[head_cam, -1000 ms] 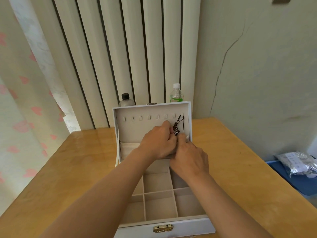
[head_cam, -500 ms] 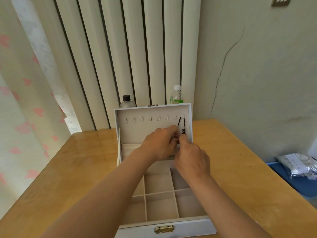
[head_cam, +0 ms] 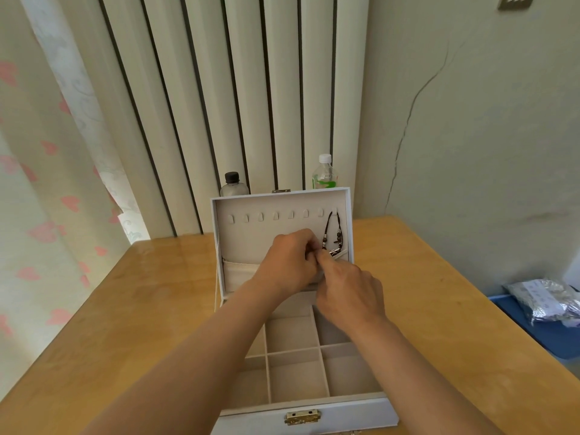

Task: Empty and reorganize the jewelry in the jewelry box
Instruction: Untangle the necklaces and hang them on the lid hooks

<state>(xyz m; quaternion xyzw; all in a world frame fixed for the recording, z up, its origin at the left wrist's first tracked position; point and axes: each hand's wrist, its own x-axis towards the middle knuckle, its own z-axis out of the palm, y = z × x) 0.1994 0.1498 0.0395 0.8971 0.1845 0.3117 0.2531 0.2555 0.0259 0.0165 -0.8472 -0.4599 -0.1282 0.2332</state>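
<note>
A white jewelry box (head_cam: 345,412) stands open on the wooden table, its beige compartments bare. Its lid (head_cam: 251,237) stands upright with a row of small hooks and a fabric pocket (head_cam: 238,274) below them. A dark cord necklace (head_cam: 339,232) with beads hangs from the rightmost hook. My left hand (head_cam: 288,262) and my right hand (head_cam: 348,290) meet at the necklace's lower end by the pocket's edge. Both pinch it with curled fingers. The pendant is mostly hidden behind my fingertips.
Two plastic bottles stand behind the lid, one black-capped (head_cam: 233,186) and one white-capped (head_cam: 324,175). A blue tray (head_cam: 533,337) holding a silvery bag (head_cam: 546,296) sits off the table's right edge. A curtain hangs at the left, and the wall is close behind.
The necklace's cord now hangs in a longer loop from the rightmost hook. Both hands have moved a little lower, toward the pocket's edge, still holding its lower end.
</note>
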